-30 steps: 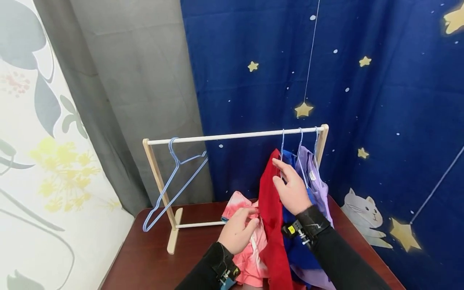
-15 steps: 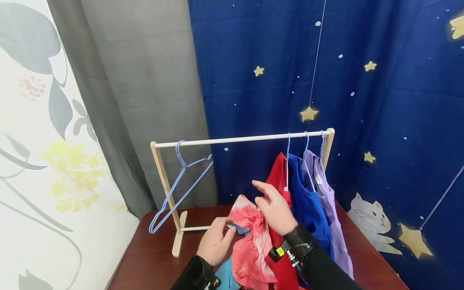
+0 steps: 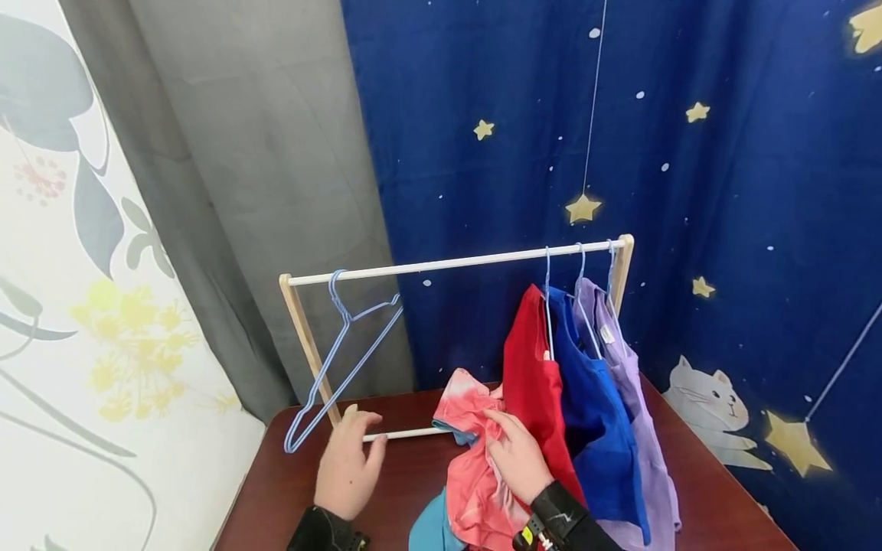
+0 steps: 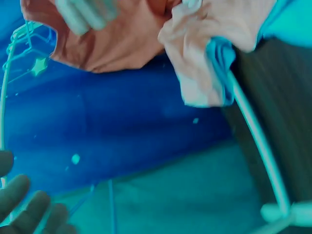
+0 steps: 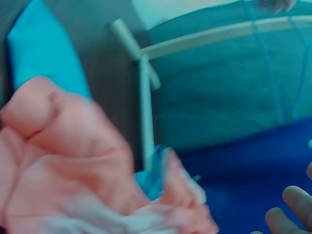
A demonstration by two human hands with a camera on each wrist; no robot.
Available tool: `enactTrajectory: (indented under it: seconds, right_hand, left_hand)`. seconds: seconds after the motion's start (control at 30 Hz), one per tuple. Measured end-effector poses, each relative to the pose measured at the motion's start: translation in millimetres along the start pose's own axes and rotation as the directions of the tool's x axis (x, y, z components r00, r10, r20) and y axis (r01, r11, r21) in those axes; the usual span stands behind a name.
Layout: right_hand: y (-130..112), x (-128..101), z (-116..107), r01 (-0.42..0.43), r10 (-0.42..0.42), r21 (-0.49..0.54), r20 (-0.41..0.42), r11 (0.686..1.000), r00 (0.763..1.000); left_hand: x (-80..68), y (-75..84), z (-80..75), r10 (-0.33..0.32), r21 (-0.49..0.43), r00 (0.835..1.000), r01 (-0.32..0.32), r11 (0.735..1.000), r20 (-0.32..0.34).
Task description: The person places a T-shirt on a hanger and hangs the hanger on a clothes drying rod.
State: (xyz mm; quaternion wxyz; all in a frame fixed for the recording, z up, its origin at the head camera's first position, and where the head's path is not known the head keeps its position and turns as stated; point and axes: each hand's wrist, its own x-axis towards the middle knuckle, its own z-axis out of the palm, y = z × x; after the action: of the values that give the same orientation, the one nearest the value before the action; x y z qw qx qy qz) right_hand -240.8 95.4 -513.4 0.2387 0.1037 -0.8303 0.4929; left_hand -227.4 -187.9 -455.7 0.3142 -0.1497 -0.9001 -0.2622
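My left hand (image 3: 347,463) is raised at the left, fingers parted from the thumb and holding nothing. Just above it, an empty light blue hanger (image 3: 324,383) hangs on the rack's white rail (image 3: 441,265). My right hand (image 3: 520,457) is over a crumpled pink-and-white tie-dye garment (image 3: 475,490) on the table, its fingers extended. In the right wrist view, the fingers (image 5: 297,200) appear apart from the cloth. A teal cloth (image 3: 436,528) pokes out from under the pink one. Beside my right hand hangs a red garment (image 3: 530,360).
A blue garment (image 3: 599,428) and a purple garment (image 3: 644,436) hang on light blue hangers at the rack's right end. The rack's lower bar (image 3: 413,432) runs behind the pink garment. A dark red-brown table (image 3: 269,490) bears everything; curtains (image 3: 482,61) stand behind.
My left hand has moved off the pink garment to the left, toward the empty hanger. My right hand has come down from the red garment to the pink one.
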Motion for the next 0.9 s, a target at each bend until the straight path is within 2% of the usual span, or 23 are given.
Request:
enactTrajectory:
  seconds: [0.07,0.17,0.23,0.3,0.37,0.43,0.5,0.57,0.67,0.9]
  right_hand:
    - [10.0,-3.6,3.7,-0.028,0.028,0.0,-0.017,1.0,0.999]
    - [21.5,-8.4,7.5,-0.07,0.07,0.011,-0.024,0.998,0.997]
    - [26.5,-11.1,9.1,-0.084,0.084,0.012,-0.024,0.996,0.996]
    - [29.9,-12.7,10.4,-0.083,0.083,0.01,-0.026,0.997,0.996]
    - [31.5,-13.0,11.3,-0.078,0.078,0.014,-0.029,0.997,0.997]
    - [31.9,-12.3,12.0,-0.079,0.079,0.021,-0.022,0.997,0.997]
    - [31.6,-11.4,12.0,-0.088,0.088,0.03,-0.009,0.996,0.996]
    - [31.5,-10.5,11.4,-0.1,0.1,0.033,0.004,0.994,0.995]
    - [31.8,-9.4,9.2,-0.117,0.116,0.024,0.011,0.993,0.993]
    - [35.0,-10.5,8.1,-0.13,0.13,0.005,0.002,0.991,0.991]
  left_hand:
    - [6.1,-6.4,-10.1,0.079,0.043,0.993,-0.075,0.996,-0.091]
    - [17.6,-19.1,-24.4,0.197,0.123,0.959,-0.174,0.977,-0.204]
    - [27.1,-29.3,-32.1,0.25,0.185,0.936,-0.208,0.961,-0.246]
    - [36.8,-39.6,-38.2,0.275,0.247,0.926,-0.211,0.946,-0.259]
    - [45.8,-48.9,-43.1,0.266,0.302,0.934,-0.19,0.934,-0.238]
    - [52.1,-56.4,-47.5,0.231,0.338,0.953,-0.155,0.928,-0.198]
    - [55.6,-62.0,-51.4,0.187,0.35,0.97,-0.124,0.928,-0.153]
    - [56.6,-65.6,-54.4,0.156,0.353,0.98,-0.103,0.93,-0.125]
    - [56.9,-69.2,-56.8,0.136,0.351,0.985,-0.09,0.932,-0.109]
    - [57.0,-76.8,-54.4,0.122,0.396,0.99,-0.086,0.914,-0.065]
